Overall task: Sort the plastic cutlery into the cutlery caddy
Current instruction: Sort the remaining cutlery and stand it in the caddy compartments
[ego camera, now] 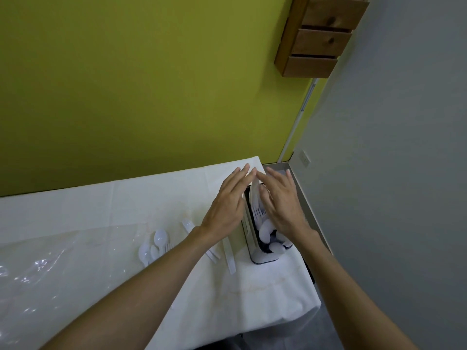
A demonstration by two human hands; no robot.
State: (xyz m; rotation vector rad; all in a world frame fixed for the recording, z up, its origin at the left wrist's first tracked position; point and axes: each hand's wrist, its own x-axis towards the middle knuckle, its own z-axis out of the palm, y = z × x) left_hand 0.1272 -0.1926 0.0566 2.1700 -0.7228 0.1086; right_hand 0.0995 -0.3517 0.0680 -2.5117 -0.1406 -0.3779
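Head view, white-clothed table (151, 198), olive wall (126, 84) upper left, wooden drawers (321, 34) upper right, left hand (225, 210) and right hand (283, 208) straight-fingered, gripping nothing, flanking cutlery caddy (262, 258).

White cutlery (160, 237), white tablecloth (141, 203), olive-green wall (151, 84).

Glossy plastic spoons (154, 245); matt white tablecloth (126, 205); wooden drawers (321, 34).

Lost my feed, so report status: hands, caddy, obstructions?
Left hand and right hand open, flanking caddy top. Spoons, forks inside. Loose cutlery on table, to its left. Nothing blocking.
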